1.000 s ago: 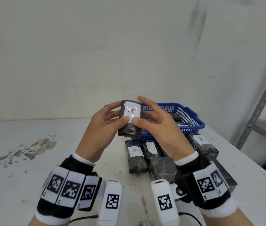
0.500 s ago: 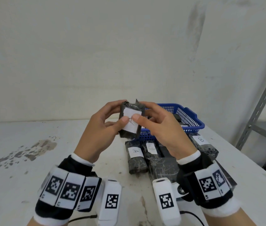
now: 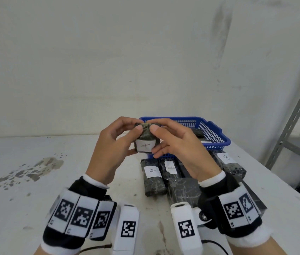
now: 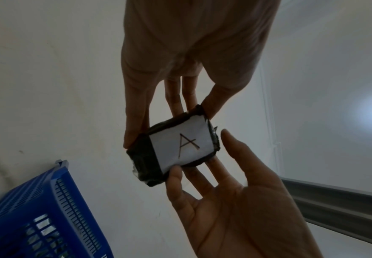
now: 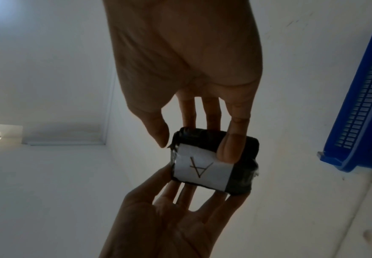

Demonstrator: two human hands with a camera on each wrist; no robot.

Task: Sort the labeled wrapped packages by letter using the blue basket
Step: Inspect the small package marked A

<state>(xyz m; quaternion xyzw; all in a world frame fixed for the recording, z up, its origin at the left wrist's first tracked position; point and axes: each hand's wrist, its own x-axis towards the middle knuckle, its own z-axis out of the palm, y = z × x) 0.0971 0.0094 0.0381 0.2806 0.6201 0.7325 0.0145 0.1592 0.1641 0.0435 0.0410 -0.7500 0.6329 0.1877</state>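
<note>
While both hands pinch the package marked A [image 3: 145,142] in the air before the blue basket [image 3: 211,131], left hand [image 3: 112,148] and right hand [image 3: 178,150] each keeping a fingertip grip, I'd lower it squarely beside the other A package [image 3: 152,177] on the desk [image 3: 35,190], label up.
</note>
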